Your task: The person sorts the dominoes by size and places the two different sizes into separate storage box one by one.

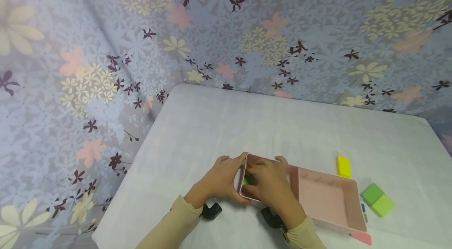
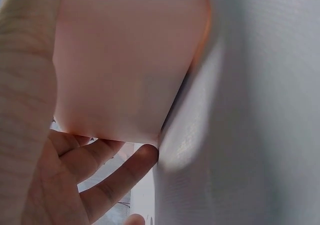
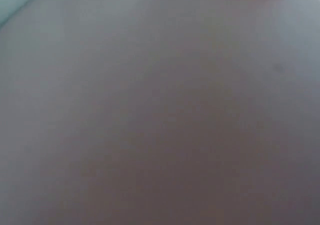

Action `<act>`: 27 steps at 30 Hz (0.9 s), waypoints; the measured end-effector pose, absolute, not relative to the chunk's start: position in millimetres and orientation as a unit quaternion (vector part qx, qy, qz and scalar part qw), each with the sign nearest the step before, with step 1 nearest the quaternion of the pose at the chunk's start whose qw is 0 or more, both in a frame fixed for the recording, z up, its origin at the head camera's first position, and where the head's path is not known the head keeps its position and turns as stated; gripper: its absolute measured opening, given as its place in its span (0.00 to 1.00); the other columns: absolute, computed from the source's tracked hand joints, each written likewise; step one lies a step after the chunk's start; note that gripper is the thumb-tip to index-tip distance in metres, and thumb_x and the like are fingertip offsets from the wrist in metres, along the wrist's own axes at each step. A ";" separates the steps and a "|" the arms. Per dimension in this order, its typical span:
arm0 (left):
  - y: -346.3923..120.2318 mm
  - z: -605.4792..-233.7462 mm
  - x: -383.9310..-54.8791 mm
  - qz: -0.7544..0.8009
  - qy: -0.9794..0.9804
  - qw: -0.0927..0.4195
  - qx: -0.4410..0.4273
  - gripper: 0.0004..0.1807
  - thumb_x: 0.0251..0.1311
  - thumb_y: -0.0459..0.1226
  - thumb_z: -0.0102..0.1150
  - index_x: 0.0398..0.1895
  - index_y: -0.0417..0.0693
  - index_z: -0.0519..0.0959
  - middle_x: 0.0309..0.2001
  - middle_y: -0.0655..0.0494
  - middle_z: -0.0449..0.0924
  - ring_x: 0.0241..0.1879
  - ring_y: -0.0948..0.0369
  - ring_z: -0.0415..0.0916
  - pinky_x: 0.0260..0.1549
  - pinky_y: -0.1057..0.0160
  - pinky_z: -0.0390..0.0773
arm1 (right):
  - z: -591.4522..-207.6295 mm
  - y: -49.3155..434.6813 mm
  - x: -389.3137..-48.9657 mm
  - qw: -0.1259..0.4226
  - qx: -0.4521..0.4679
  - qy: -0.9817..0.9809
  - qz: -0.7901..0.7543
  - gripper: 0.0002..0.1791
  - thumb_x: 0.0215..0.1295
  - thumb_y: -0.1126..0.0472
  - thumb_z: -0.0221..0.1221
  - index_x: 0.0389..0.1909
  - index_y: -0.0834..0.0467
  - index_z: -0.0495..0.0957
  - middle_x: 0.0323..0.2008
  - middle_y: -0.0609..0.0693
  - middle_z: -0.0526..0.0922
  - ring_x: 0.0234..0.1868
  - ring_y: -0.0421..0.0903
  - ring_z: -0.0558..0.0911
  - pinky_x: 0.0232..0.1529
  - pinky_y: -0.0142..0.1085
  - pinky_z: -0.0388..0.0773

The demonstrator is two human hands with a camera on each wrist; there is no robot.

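Note:
A pink two-compartment box lies on the white-covered table, its divider near the middle. My left hand grips the box's left end, thumb on the near side and fingers round the far corner. The left wrist view shows that pink end wall close up, with fingers at its edge. My right hand reaches into the left compartment, its thumb and fingers curled about a green piece. The hand hides most of that piece. In the right wrist view a blurred pale surface fills nearly everything.
Beyond the box's right end lie a yellow block, a green block and a light green block. Small blue and green pieces sit against that end. A pink piece lies by the near right corner.

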State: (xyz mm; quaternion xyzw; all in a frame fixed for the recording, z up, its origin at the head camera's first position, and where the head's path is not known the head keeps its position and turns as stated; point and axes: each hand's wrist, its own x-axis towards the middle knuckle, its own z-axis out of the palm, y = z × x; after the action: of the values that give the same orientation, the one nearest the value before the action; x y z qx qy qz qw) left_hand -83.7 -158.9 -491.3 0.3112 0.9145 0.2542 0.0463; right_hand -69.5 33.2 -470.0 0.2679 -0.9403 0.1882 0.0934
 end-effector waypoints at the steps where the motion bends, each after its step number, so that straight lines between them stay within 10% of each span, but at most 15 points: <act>1: -158.0 -491.6 -83.4 0.253 0.915 0.046 0.311 0.63 0.32 0.72 0.73 0.72 0.60 0.57 0.57 0.72 0.75 0.59 0.72 0.72 0.66 0.41 0.64 | -469.5 35.4 -68.5 0.104 0.268 -0.939 0.189 0.21 0.37 0.46 0.80 0.38 0.43 0.90 0.36 0.35 0.89 0.48 0.44 0.82 0.56 0.65 0.59; 27: -150.4 -494.6 -79.7 0.248 0.920 0.057 0.300 0.71 0.28 0.71 0.76 0.75 0.50 0.55 0.59 0.62 0.78 0.59 0.66 0.74 0.68 0.49 0.62 | -443.4 135.7 -31.8 0.213 0.153 -0.938 0.227 0.15 0.44 0.59 0.75 0.36 0.48 0.89 0.33 0.42 0.89 0.38 0.43 0.72 0.44 0.58 0.54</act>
State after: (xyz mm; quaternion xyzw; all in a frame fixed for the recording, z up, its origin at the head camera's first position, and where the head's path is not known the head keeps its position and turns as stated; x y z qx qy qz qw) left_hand -79.7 -150.4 -494.6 0.2997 0.9196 0.2475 0.0567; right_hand -31.8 135.7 -443.4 0.1528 -0.9382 0.2265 0.2126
